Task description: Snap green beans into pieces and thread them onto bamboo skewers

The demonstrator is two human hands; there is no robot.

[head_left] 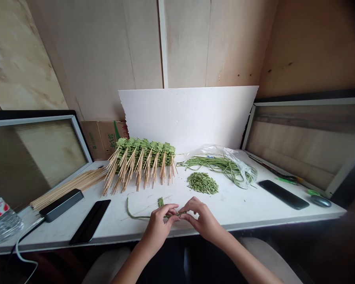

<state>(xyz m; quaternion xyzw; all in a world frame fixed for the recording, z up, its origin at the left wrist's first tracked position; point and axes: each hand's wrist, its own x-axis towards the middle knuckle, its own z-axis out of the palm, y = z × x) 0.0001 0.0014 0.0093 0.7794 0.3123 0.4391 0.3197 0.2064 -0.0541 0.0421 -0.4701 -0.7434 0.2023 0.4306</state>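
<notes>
A long green bean (137, 216) runs from the white table up into my left hand (161, 221), its far end curling upward on the left. My left thumb and fingers are closed round it. My right hand (199, 216) pinches the bean's other end, close to the left fingertips. Just beyond my left hand lie a few short cut bean pieces (160, 202) side by side. Farther off is a heap of cut bean pieces (202, 183). Whole long beans (213, 162) lie partly in a clear plastic bag (238, 157) behind it.
Stacked skewers of bean pieces (144, 152) stand at the back left, sticks toward me. Bare bamboo sticks (71, 185), a dark box (62, 205), a black phone (90, 222) and a water bottle (2, 221) are left. Another phone (283, 194) and a mouse (321, 201) lie right.
</notes>
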